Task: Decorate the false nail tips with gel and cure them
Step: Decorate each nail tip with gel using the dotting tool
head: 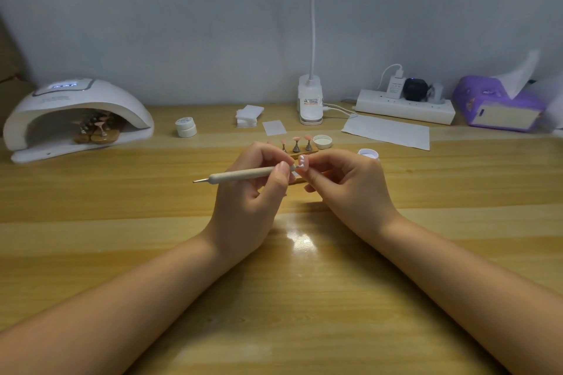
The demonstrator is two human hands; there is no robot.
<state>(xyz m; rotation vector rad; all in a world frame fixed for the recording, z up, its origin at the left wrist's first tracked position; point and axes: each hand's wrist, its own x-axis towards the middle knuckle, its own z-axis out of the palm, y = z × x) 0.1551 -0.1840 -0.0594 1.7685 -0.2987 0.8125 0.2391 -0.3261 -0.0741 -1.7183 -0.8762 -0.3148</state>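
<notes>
Both hands meet above the middle of the desk (152, 201). The left hand (253, 189) pinches a dotting pen (243, 174) between thumb and curled fingers (283, 169) near its right end. The pen's long axis runs almost level, left to right, rising a little to the right; its bare metal tip points left and slightly toward the person, and its working end points right and touches a pink nail tip (303, 163). The right hand (347, 183) pinches that tip in its curled fingers (313, 173); the tip faces the camera and carries white gel blobs along its upper and left edges. Whether it sits on a stand I cannot tell, since the fingers hide what is under it. Just behind the hands stands a wooden holder (304, 151) with three more pink tips (296, 139) on cone stands, upright in a row. Right of it lie a white lid (322, 141) and, partly hidden by the right hand, an open gel pot (369, 153). A shut white jar (186, 127) stands farther left. At far left the curing lamp (79, 113) has its display lit, with another holder of tips (97, 131) inside its mouth. Along the back are wipes (249, 115), a clamp lamp (310, 100), a paper sheet (387, 131), a power strip (405, 106) and a purple tissue pack (499, 106).
</notes>
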